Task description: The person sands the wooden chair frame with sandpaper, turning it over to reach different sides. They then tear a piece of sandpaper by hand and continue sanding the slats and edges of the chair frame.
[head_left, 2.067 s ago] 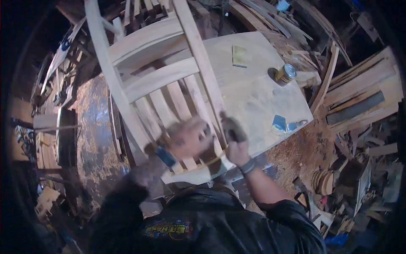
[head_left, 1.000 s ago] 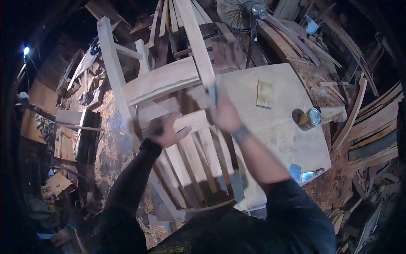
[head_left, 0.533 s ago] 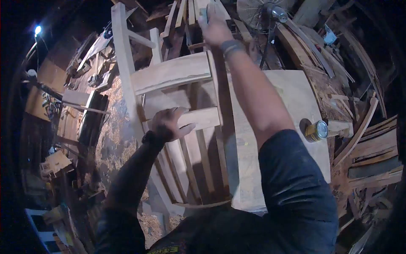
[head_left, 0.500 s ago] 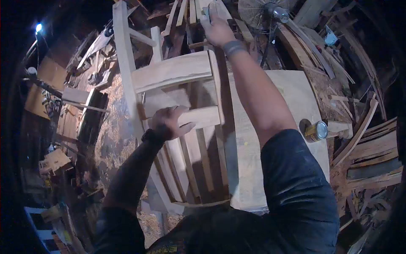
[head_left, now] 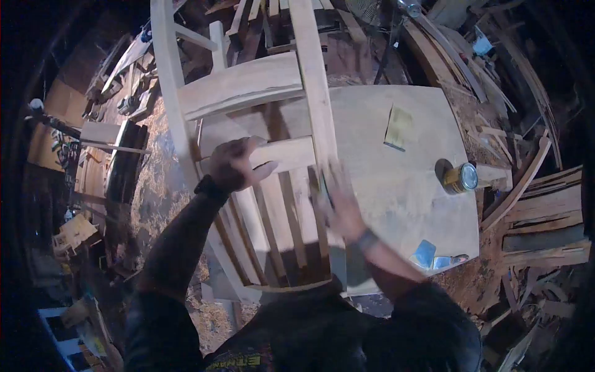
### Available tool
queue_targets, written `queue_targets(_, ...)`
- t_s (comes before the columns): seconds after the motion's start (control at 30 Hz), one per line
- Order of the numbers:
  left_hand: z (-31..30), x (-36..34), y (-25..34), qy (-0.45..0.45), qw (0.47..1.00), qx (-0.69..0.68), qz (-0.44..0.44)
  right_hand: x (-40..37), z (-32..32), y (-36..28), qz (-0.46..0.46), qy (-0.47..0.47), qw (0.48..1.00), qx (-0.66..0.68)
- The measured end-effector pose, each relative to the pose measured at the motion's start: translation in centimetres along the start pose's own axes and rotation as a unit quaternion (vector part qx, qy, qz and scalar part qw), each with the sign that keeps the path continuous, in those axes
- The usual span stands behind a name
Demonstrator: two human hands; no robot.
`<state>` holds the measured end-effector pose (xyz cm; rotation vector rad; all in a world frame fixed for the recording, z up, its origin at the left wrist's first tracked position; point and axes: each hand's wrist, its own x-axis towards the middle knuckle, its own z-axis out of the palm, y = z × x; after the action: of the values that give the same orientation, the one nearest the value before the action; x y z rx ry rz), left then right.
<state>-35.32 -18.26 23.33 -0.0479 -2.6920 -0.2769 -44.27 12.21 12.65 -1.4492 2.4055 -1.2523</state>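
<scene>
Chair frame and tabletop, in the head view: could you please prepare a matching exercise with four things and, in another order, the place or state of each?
Things
1. Left hand
2. Right hand
3. Can
4. Blue piece

Places and states
A. Near the lower edge of the tabletop
B. Gripping a crosspiece of the chair frame
C. Yellow-sided, with a shiny lid
D. Blurred, at the frame's right side post

Right pairs: 1-B, 2-D, 3-C, 4-A
</scene>
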Motion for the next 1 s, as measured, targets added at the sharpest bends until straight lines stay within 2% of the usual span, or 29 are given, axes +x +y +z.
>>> queue_targets(0.03, -0.1, -0.1, 0.2, -0.005, 1.0, -0.018, -0.01, 4.8, -0.4, 1.7, -0.019, 0.019, 1.0, 0.0)
queue_targets(0.07, -0.2, -0.1, 0.5, -0.016, 0.999, -0.031, -0.021, 10.7, -2.2, 1.3, -0.032, 0.068, 0.994, 0.079)
queue_targets(0.1, -0.5, 0.2, 0.7, -0.026, 0.998, -0.043, -0.031, 16.7, -3.4, 1.2, -0.08, 0.158, 0.984, 0.017)
queue_targets(0.17, -0.8, -0.1, 0.6, -0.06, 0.994, -0.043, -0.079, 24.2, -6.6, 0.4, -0.092, 0.173, 0.98, 0.041)
queue_targets(0.2, -0.4, -0.4, -0.1, -0.058, 0.995, -0.011, -0.078, 25.6, -6.9, 0.4, -0.097, 0.193, 0.976, 0.04)
queue_targets(0.27, 0.8, -0.1, -0.5, -0.054, 0.995, 0.046, -0.076, 24.6, -6.0, 0.8, -0.068, 0.16, 0.984, 0.033)
queue_targets(0.3, -0.1, -0.2, -0.4, -0.091, 0.991, -0.026, -0.092, 23.5, -5.6, 1.1, -0.054, 0.141, 0.988, 0.03)
queue_targets(0.37, -0.7, 0.1, 0.4, -0.12, 0.987, -0.031, -0.101, 15.0, -3.2, 1.1, -0.09, 0.174, 0.981, 0.012)
queue_targets(0.4, -0.5, 0.4, 0.3, -0.133, 0.985, -0.032, -0.103, 9.3, -2.4, 0.2, 0.053, 0.038, 0.996, 0.063)
queue_targets(0.43, 1.3, -0.5, -1.7, -0.077, 0.996, 0.006, -0.054, 1.7, 0.1, 1.0, 0.021, 0.043, 0.998, 0.03)
queue_targets(0.5, 1.6, -0.3, -2.4, -0.082, 0.996, 0.004, -0.034, -10.6, 2.0, -1.8, 0.097, -0.004, 0.99, 0.102)
queue_targets(0.53, 1.6, -0.5, -2.7, -0.085, 0.996, 0.005, -0.028, -16.5, 3.5, -1.6, 0.079, -0.001, 0.988, 0.136)
queue_targets(0.6, 0.5, -0.5, -2.8, -0.13, 0.979, -0.144, -0.07, -18.4, 2.7, -3.8, 0.206, -0.06, 0.961, 0.171)
queue_targets(0.67, 1.0, -0.4, -2.8, -0.112, 0.986, -0.117, -0.039, -17.8, 3.2, -3.9, 0.208, -0.041, 0.969, 0.129)
queue_targets(0.73, 2.1, -0.9, -3.1, -0.018, 0.994, 0.094, 0.055, -8.6, 2.1, -2.2, 0.103, 0.044, 0.994, 0.012)
queue_targets(0.77, 1.9, -0.8, -2.8, -0.034, 0.995, 0.078, 0.044, -3.1, 1.6, -1.7, 0.118, 0.062, 0.991, -0.02)
queue_targets(0.8, 1.4, 0.1, -2.3, -0.049, 0.996, 0.062, 0.035, 3.3, 0.2, -1.4, 0.121, 0.083, 0.989, 0.008)
queue_targets(0.87, 1.1, 0.4, -1.6, -0.07, 0.995, 0.07, 0.006, 12.5, -1.8, -0.6, 0.012, 0.193, 0.981, 0.009)
queue_targets(0.93, 0.9, 0.2, -1.0, -0.082, 0.989, 0.118, -0.032, 16.1, -3.9, -1.2, 0.128, 0.044, 0.99, -0.038)
queue_targets(1.0, 0.3, 0.1, -0.2, -0.1, 0.989, 0.087, -0.062, 12.0, -2.3, -0.9, 0.031, 0.141, 0.989, -0.015)
